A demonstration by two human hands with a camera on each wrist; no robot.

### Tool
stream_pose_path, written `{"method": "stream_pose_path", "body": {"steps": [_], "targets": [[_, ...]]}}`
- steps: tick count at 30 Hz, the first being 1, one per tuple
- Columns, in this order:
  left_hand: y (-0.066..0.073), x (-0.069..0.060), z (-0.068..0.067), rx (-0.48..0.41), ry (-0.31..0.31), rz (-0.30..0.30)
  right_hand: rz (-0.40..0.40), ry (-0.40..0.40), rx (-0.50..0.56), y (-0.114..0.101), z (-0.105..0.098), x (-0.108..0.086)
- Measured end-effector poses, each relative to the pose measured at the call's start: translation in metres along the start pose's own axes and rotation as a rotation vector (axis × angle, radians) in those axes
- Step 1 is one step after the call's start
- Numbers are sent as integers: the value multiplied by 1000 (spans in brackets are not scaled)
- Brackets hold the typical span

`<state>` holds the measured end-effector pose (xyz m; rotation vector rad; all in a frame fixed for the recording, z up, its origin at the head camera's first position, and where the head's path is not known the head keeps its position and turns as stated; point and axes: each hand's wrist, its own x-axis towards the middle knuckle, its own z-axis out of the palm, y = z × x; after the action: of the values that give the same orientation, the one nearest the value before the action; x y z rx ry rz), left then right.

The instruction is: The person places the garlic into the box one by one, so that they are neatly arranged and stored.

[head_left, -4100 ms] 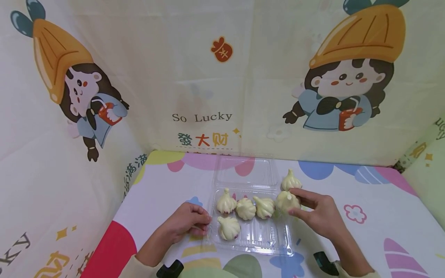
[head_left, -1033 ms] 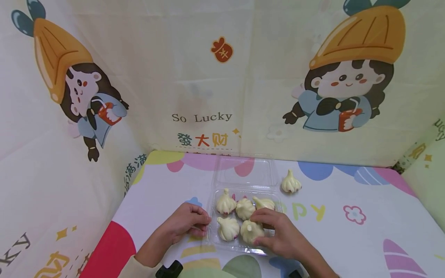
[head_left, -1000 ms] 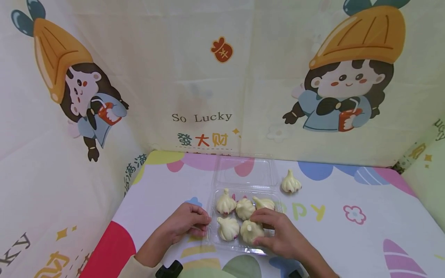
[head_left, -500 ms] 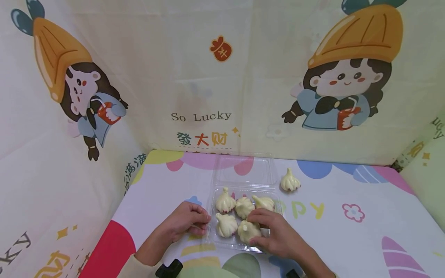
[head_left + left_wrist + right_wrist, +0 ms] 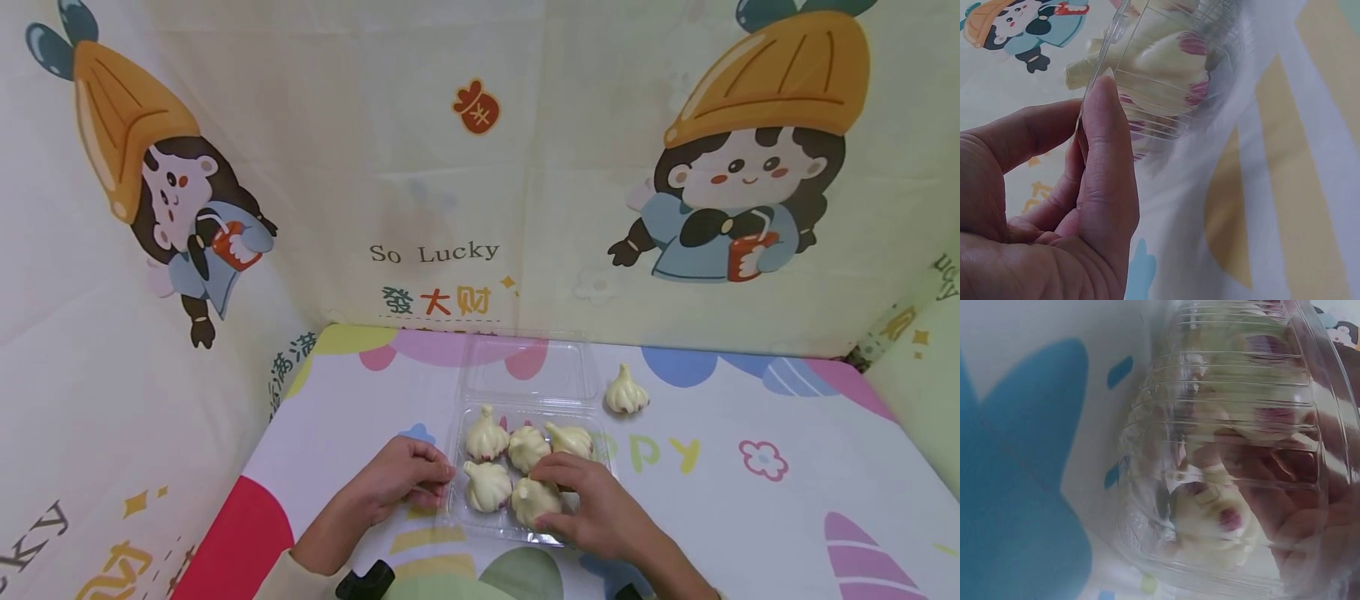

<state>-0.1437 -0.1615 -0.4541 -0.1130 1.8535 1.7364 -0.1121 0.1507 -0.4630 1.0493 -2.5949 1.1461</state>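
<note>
My left hand (image 5: 401, 477) pinches the left rim of a clear plastic clamshell box (image 5: 504, 530) between thumb and fingers; the left wrist view shows this thumb (image 5: 1105, 144) against the box edge. Inside the box's front row, my right hand (image 5: 600, 507) grips a garlic bulb (image 5: 534, 502) with thumb and fingers. To its left lies another garlic bulb (image 5: 487, 486). Several more, such as the rear-left garlic bulb (image 5: 487, 437), fill the back row. Through the box wall in the right wrist view, the right hand (image 5: 1291, 512) and purple-marked bulbs are partly blurred by reflections.
One garlic bulb (image 5: 626, 392) rests on the patterned tablecloth (image 5: 720, 492), right of the box's open lid (image 5: 528, 371). The lid lies back toward the printed cloth wall (image 5: 555, 183). Black wrist straps show at the lower edge.
My right hand has carried a garlic bulb leftward from beside the box into its front row, then shifted it slightly further left. The left hand stays on the rim.
</note>
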Motion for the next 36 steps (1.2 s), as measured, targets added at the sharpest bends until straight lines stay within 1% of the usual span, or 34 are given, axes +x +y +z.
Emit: {"method": "stream_pose_path", "body": {"steps": [6, 12, 17, 23, 27, 36], "targets": [[-1, 1, 0, -7, -4, 2, 39, -2, -21, -2, 1, 2], [-1, 2, 1, -6, -10, 6, 74, -33, 1, -4, -1, 3], [0, 2, 0, -1, -5, 2, 71, -47, -21, -4, 0, 4], [-2, -1, -1, 21, 1, 8, 27, -63, -51, -2, 4, 5], [-3, -1, -2, 24, 1, 8, 7, -71, -45, -2, 5, 5], [-1, 1, -1, 22, -6, 7, 63, -82, -49, -3, 5, 5]]}}
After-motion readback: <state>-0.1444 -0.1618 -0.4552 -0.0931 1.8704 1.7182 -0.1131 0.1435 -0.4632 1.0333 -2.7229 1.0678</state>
